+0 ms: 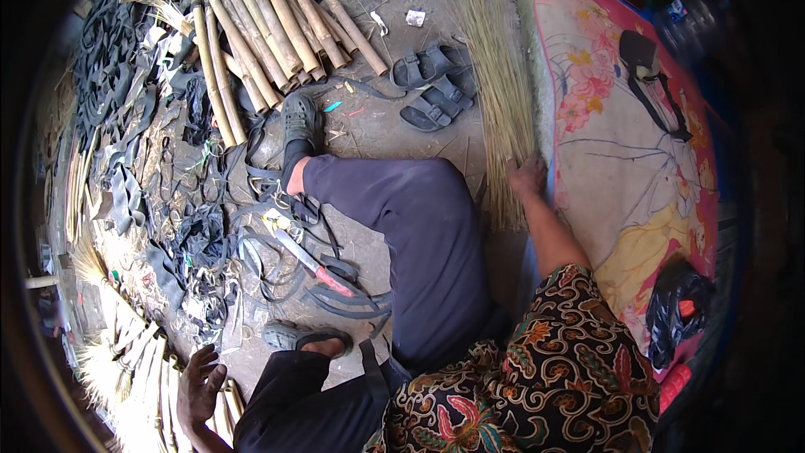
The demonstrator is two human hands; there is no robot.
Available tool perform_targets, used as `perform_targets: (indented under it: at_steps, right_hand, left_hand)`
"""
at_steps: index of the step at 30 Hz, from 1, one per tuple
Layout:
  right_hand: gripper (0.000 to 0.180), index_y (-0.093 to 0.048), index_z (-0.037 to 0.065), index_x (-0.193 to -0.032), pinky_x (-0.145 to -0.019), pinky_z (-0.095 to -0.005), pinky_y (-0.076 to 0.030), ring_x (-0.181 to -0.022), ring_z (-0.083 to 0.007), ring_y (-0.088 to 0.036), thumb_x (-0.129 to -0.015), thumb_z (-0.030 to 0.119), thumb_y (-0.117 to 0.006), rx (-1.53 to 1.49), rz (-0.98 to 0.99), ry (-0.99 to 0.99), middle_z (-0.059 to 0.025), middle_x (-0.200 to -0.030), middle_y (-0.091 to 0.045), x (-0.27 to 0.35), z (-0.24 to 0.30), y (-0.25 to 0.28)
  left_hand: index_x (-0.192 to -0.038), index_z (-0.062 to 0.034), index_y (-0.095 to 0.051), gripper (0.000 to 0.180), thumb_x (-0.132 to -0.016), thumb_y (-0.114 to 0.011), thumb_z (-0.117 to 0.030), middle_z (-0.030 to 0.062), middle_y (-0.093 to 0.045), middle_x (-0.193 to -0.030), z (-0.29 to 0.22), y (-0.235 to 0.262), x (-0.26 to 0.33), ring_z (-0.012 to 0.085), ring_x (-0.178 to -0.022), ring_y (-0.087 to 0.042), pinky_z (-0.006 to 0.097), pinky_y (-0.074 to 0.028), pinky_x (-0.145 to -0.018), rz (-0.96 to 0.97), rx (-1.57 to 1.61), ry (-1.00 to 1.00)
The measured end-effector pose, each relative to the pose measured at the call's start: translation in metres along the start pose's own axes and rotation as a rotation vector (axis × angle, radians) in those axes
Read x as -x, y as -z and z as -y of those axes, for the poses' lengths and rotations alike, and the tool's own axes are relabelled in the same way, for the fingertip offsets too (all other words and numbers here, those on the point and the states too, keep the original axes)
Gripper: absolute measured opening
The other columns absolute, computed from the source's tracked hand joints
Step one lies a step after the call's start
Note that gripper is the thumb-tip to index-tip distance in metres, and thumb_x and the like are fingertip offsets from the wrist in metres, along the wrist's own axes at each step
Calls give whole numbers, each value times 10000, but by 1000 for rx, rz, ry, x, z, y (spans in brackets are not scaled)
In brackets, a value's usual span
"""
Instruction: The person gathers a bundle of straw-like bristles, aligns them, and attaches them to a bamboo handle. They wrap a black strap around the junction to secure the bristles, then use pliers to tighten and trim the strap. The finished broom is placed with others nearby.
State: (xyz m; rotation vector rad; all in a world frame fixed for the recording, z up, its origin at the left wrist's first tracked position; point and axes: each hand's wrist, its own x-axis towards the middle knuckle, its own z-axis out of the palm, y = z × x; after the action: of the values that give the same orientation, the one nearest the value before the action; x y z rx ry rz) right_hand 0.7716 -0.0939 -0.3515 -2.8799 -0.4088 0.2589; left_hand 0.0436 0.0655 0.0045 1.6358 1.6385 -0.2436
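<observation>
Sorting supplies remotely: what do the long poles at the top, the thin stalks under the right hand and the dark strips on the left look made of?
Poles: bamboo by the look, tan and matte, with ringed nodes along them. Stalks under the right hand: dry straw-yellow plant fibre, probably broom grass or palm ribs. Dark strips: black, limp, dull, likely rubber, though I cannot be sure.

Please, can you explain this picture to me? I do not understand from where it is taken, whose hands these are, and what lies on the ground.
A camera on a person's head looks down; its wide lens bends the edges. The person sits on the ground. The right hand rests on a bundle of thin straw sticks; whether it grips them is unclear. The left hand is open, beside pale straw brooms. Nearby lie bamboo poles, dark rubber strips, a red-handled knife, grey sandals and a flowered mat.
</observation>
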Motion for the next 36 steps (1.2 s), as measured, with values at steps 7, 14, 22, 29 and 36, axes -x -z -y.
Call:
perform_targets:
  at_steps: [7,14,22,29,36]
  right_hand:
    - [921,-355,-3,-1579,-1202,-529,-362,-1460,-425,-415,-938,599,-627,-49,85,-168,-256,-1573,-436,-19,9,-7]
    - [1134,-292,13,-1617,-1199,-566,-350,-1492,-418,-354,-845,753,-668,14,116,-129,-223,-1617,-378,-14,29,-1]
    - [1046,-403,18,-1539,-1172,-539,-395,-1419,-389,-448,-755,524,-876,115,67,-79,-221,-1509,-486,-17,57,-34]
    - [468,-700,5,-1190,-1028,-462,-544,-1174,-409,-677,-814,263,-806,8,123,-43,-229,-1236,-710,-55,29,-47]
    - [391,-754,11,-1144,-1022,-480,-554,-1183,-409,-693,-832,245,-778,-11,232,-114,-241,-1237,-726,-52,43,-43]
  left_hand:
    - [-1509,-17,-496,775,-943,-775,-468,233,-645,-1369,-16,-4,-6,329,-1212,-660,435,-545,-994,46,71,61]
    - [-1489,-17,-516,716,-971,-745,-455,234,-658,-1350,-6,-2,-21,297,-1195,-661,408,-544,-986,41,58,64]
    - [-1477,-25,-538,721,-956,-754,-474,214,-685,-1321,2,-3,-26,280,-1171,-666,400,-541,-988,11,46,83]
    - [-1444,0,-567,724,-946,-761,-487,215,-716,-1262,-1,-2,-24,287,-1152,-688,402,-551,-968,-12,37,74]
    - [-1433,8,-574,702,-950,-758,-467,214,-725,-1247,-18,-1,-18,275,-1141,-696,401,-561,-951,-26,15,102]
